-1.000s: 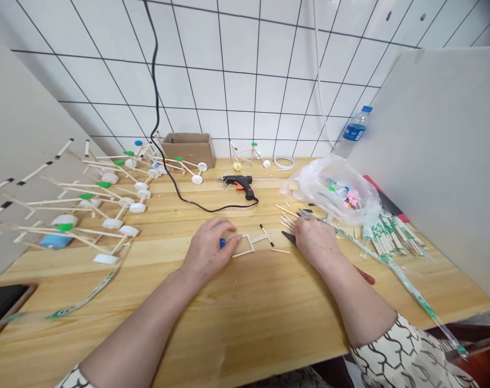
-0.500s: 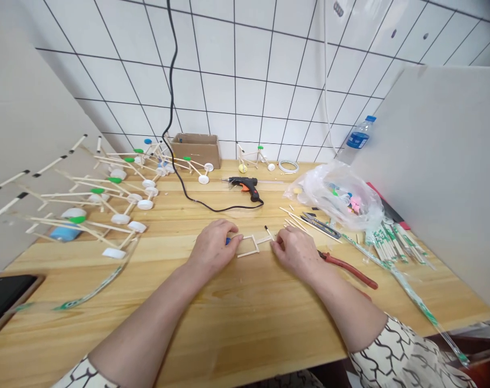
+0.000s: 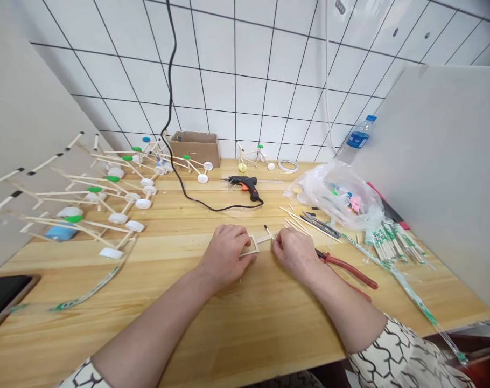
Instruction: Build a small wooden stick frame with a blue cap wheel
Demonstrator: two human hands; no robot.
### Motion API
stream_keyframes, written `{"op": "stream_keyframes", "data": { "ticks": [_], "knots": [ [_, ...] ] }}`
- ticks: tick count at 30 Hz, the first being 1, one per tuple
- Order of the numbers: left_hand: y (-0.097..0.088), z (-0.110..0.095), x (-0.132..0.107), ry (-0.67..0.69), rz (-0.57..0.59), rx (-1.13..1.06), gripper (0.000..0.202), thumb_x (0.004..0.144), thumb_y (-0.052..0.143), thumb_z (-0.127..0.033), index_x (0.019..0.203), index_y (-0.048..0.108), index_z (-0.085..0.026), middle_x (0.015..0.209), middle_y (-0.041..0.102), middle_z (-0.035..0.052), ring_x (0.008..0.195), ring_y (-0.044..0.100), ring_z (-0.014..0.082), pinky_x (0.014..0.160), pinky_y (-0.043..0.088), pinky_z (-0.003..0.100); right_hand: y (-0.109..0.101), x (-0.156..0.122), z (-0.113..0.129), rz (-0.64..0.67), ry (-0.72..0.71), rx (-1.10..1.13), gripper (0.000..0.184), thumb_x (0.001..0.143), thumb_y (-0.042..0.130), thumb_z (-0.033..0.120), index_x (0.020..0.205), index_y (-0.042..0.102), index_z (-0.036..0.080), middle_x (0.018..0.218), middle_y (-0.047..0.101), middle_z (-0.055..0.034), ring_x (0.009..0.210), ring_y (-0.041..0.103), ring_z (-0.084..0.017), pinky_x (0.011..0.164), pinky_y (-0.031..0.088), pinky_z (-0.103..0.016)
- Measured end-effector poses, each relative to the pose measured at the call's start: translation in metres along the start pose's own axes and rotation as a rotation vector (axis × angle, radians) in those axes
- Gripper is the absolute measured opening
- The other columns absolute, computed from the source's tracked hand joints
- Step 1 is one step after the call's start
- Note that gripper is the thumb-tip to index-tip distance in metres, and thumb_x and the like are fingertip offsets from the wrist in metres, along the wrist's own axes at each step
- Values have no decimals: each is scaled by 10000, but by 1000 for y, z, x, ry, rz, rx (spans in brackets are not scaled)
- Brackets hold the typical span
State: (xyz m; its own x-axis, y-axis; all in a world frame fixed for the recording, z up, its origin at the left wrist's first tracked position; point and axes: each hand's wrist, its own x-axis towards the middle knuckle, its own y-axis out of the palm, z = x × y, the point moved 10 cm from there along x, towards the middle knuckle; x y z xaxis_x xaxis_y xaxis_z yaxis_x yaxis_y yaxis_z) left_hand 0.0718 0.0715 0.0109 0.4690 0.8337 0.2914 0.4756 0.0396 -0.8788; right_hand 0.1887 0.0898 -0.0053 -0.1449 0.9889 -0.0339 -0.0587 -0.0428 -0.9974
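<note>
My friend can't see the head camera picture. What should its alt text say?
A person's left hand and right hand are at a small stick frame on a wooden table. Beyond lies a black glue gun; stick models stand left, red-handled pliers lie right.

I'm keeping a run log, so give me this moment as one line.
Left hand: curled over stick frame; right hand: at black-tipped stick; glue gun: beyond stick frame; red-handled pliers: beside right hand
</note>
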Motion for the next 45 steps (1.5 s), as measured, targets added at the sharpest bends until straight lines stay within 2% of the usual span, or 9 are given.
{"op": "stream_keyframes", "data": {
  "ticks": [4, 10, 14, 17, 20, 34, 45],
  "knots": [
    [3, -4, -1, 18, 6, 32, 121, 723, 616, -286, 744, 584, -172, 891, 614, 68, 868, 538, 226, 806, 395, 396, 0, -1, 0, -5, 1, 0, 211, 823, 447, 253, 816, 630, 150, 875, 676, -112, 823, 623, -235, 645, 385, -301],
    [-2, 9, 1, -60, -50, 37, 148, 807, 484, -244, 831, 611, -172, 902, 629, 85, 892, 545, 229, 830, 396, 409, -2, -2, 3, -55, -43, -8, 188, 821, 455, 245, 807, 615, 149, 864, 655, -109, 808, 600, -222, 667, 376, -300],
    [-4, 23, 3, -166, -38, 44, 177, 812, 457, -220, 791, 625, -171, 873, 649, 90, 879, 553, 239, 805, 409, 413, -7, -9, 17, -150, -177, 39, 158, 824, 466, 230, 785, 599, 154, 844, 628, -86, 787, 562, -188, 690, 368, -275],
    [-4, 29, 6, -208, -26, 42, 183, 805, 457, -212, 763, 633, -177, 859, 661, 83, 868, 558, 242, 797, 415, 411, -3, -16, 31, -165, -289, 76, 145, 826, 478, 238, 791, 597, 161, 833, 615, -71, 785, 544, -179, 694, 359, -271],
    [-5, 31, 9, -236, -27, 40, 157, 776, 482, -198, 730, 633, -193, 832, 668, 66, 856, 566, 240, 796, 419, 409, 1, -19, 41, -158, -340, 78, 152, 834, 478, 242, 801, 599, 156, 833, 613, -74, 798, 541, -185, 705, 351, -281],
    [9, 32, 16, -287, 55, 68, 153, 750, 491, -174, 680, 627, -183, 801, 668, 70, 842, 570, 239, 769, 413, 390, 8, -13, 47, -63, -309, 61, 173, 842, 464, 193, 828, 625, 131, 855, 635, -95, 813, 561, -198, 711, 350, -290],
    [8, 31, 17, -290, 65, 80, 161, 760, 483, -172, 695, 629, -191, 826, 669, 63, 880, 559, 251, 767, 381, 398, 8, -14, 47, -73, -309, 78, 178, 844, 455, 195, 826, 619, 130, 845, 628, -101, 792, 553, -202, 703, 353, -300]
  ]
}}
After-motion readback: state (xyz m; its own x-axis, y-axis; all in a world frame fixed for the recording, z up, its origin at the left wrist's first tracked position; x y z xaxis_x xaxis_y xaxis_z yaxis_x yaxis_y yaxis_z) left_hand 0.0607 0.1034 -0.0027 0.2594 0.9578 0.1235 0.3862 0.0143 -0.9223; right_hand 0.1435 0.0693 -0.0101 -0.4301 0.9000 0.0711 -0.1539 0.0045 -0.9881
